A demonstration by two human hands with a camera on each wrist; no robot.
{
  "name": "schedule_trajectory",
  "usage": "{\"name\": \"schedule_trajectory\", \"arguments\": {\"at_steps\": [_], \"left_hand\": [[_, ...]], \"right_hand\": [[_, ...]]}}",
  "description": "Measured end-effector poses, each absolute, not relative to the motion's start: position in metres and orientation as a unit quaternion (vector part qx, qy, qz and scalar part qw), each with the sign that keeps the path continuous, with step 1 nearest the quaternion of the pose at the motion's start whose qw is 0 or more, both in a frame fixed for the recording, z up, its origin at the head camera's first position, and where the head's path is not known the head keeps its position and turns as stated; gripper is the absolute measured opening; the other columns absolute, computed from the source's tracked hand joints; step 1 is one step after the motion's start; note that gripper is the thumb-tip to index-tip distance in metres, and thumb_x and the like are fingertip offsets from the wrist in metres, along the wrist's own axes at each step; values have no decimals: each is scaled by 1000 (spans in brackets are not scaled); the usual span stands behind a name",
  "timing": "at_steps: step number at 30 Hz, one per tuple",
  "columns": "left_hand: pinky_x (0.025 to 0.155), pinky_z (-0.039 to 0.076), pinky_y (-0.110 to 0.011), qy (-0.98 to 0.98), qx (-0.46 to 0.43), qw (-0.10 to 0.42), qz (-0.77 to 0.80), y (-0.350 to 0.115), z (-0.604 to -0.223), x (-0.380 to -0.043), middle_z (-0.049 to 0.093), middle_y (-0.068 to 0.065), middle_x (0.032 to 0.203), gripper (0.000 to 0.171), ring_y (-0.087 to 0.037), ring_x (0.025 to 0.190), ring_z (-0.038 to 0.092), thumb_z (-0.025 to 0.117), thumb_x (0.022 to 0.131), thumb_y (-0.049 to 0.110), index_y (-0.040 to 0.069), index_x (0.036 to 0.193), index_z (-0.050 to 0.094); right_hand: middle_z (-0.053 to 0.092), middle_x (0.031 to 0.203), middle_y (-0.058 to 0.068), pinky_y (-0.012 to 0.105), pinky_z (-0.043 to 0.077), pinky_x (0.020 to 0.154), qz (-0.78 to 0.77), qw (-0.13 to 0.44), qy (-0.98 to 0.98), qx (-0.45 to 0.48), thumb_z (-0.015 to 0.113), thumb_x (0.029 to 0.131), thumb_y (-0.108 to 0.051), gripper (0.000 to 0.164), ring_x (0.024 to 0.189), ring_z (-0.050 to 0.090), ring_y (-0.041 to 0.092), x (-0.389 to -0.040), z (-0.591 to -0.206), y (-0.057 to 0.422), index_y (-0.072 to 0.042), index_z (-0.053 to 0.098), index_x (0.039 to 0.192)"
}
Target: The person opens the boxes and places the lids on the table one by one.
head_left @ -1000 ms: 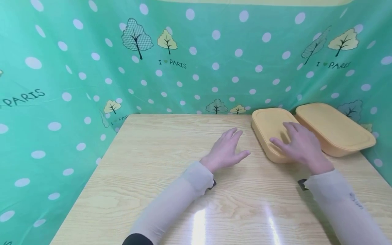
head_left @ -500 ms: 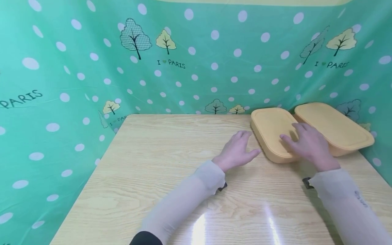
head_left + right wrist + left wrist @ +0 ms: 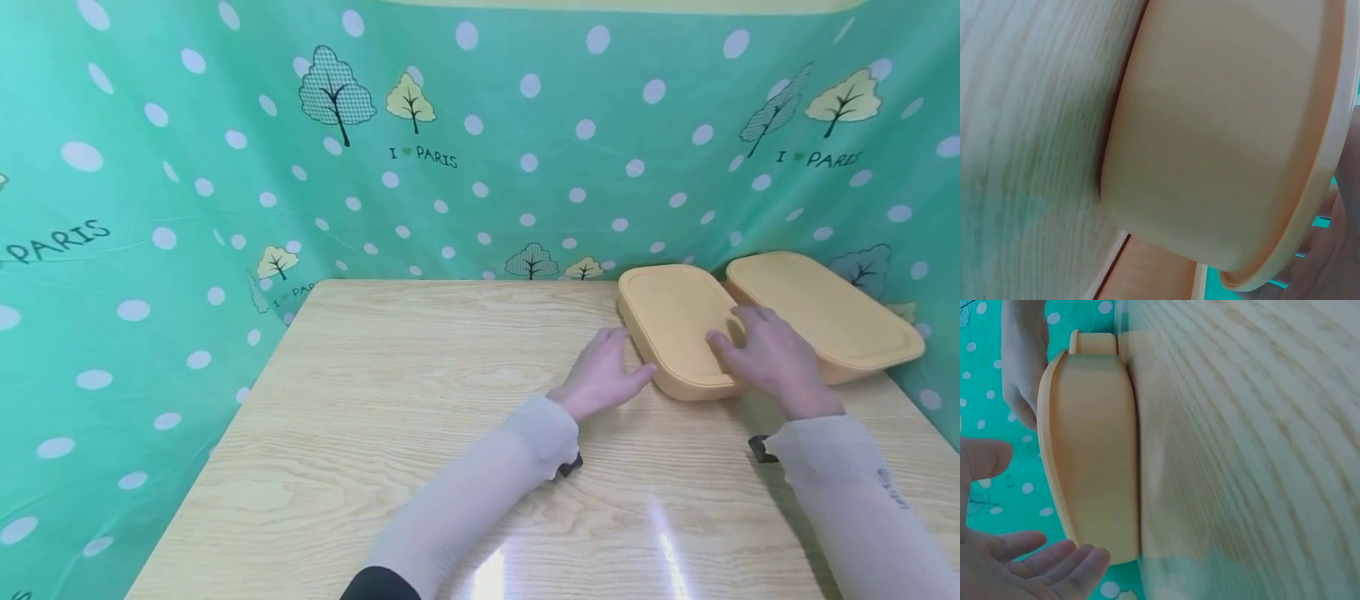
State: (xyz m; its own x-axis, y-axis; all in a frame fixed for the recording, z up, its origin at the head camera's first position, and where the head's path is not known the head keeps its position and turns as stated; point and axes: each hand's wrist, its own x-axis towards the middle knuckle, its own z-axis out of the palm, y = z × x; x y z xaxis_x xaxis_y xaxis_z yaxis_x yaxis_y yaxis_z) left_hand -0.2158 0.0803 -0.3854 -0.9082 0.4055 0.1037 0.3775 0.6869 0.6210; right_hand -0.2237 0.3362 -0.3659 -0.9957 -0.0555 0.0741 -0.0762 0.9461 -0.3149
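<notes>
Before you lay a pale wood-grained table [image 3: 360, 375], with two bright streaks of glare [image 3: 670, 554] on its near part. Green cloth [image 3: 480, 75] with whitish dots hung behind it and along both sides, topped at the back by a pale yellow band [image 3: 622, 6]. You faced printed trees [image 3: 335, 92], some checked, some yellow, and the lettering "I PARIS" [image 3: 423, 157]. To your far right, a large lidded yellow-orange box [image 3: 832, 312] sat near the table's right edge.

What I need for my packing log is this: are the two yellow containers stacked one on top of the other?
No, the left container and the right container sit side by side on the wooden table.
</notes>
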Motion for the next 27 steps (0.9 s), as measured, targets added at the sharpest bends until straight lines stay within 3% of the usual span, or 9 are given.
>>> {"name": "schedule_trajectory", "arguments": {"at_steps": [15, 19, 23, 27], "left_hand": [[101, 39, -24, 893, 157, 44, 419, 105, -392, -219, 53, -2, 130, 59, -12, 120, 49, 63, 89, 42, 10, 135, 47], [99, 41, -24, 885, 139, 55, 441, 111, -392, -217, 55, -2, 125, 56, -12, 116, 51, 64, 88, 42, 11, 132, 49], [101, 40, -26, 879, 115, 74, 456, 116, -391, -215, 53, -1, 130, 59, -14, 122, 48, 63, 88, 44, 12, 136, 47], [103, 39, -28, 875, 100, 78, 466, 120, -390, -214, 49, -2, 135, 63, -15, 127, 45, 63, 88, 44, 13, 140, 43]], "right_hand": [[31, 137, 40, 71, 27, 94, 203, 8, -979, -6, 29, 96, -54, 83, 120, 30, 59, -222, -369, 348, 13, 18, 145], [33, 136, 39, 70, 32, 88, 200, 5, -980, -16, 27, 98, -44, 73, 110, 40, 52, -220, -368, 349, 12, 19, 145], [39, 129, 36, 60, 41, 74, 204, -1, -979, -21, 28, 98, -33, 66, 96, 45, 45, -218, -369, 350, 12, 18, 145], [39, 127, 36, 47, 43, 67, 214, -20, -976, -32, 32, 96, -22, 62, 93, 46, 43, -219, -370, 352, 12, 16, 145]]}}
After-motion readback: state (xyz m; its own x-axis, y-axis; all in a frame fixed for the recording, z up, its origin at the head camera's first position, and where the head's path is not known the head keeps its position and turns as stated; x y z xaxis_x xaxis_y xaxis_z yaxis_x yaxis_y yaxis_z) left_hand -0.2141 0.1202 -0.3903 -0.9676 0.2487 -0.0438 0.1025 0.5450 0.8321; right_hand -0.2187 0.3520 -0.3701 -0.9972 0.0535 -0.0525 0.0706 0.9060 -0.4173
